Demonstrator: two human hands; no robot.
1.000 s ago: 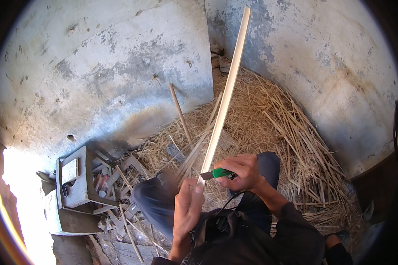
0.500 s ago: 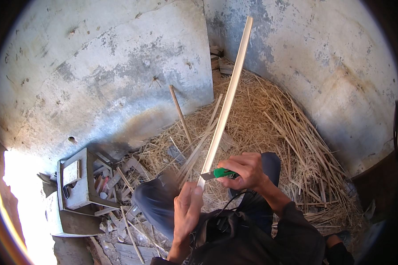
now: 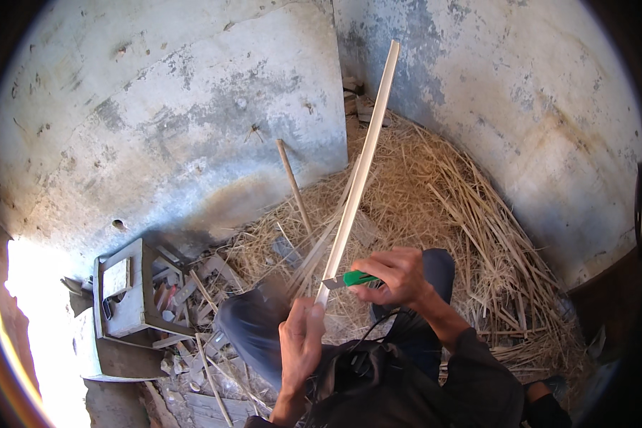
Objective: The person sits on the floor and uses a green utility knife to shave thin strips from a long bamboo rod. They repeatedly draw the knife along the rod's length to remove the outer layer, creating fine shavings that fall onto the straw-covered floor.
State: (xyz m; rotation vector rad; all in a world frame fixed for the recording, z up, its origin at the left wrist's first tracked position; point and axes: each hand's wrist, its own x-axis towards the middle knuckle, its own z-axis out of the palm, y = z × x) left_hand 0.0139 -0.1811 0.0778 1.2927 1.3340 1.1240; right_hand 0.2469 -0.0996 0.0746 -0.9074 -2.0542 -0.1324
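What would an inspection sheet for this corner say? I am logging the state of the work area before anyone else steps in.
Surface: floor littered with scraps.
Job's things: long pale wooden strip, its lower end in the left hand; green-handled knife against it.
Clutter: heap of straw and slivers; grey metal box; a thin stick upright in the straw.
Grippers: left hand grips the strip; right hand grips the knife.
Cables: black cord at the lap.
Surroundings: stained concrete walls meeting in a corner.
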